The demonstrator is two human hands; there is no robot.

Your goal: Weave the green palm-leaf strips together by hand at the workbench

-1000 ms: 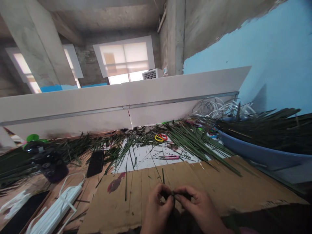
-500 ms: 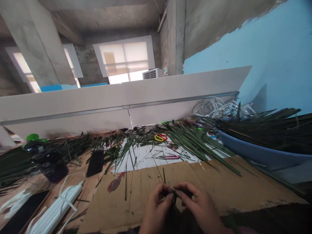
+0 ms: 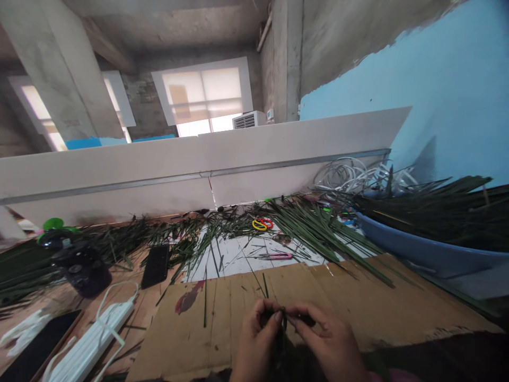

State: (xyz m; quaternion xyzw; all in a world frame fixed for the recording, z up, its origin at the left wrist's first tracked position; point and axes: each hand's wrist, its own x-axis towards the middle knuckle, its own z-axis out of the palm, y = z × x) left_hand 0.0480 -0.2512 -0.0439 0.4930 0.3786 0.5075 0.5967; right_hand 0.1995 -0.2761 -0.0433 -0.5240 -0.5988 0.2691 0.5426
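Above the near edge of the brown cardboard (image 3: 191,345), my left hand (image 3: 256,337) and my right hand (image 3: 330,339) meet at the fingertips. Both are closed in a pinch on a small dark green leaf piece (image 3: 283,318). Its lower part hangs between my hands and blends into the dark background. A thin green strip (image 3: 265,285) points up just beyond my left fingers. Beyond the cardboard are pink-handled tweezers (image 3: 280,256) and yellow and red scissors (image 3: 260,225).
Long green leaves (image 3: 318,233) lie behind the cardboard. At right, a blue basin (image 3: 429,246) holds dark leaves. On the left are a black phone (image 3: 156,265), a dark bottle (image 3: 83,268), a white power strip (image 3: 93,339) and a dark tablet (image 3: 42,345). A white partition (image 3: 119,170) stands behind.
My hands have shifted slightly, and their fingertips are a little farther apart. More of the dark green piece shows between them. The thin strip beyond has moved slightly left.
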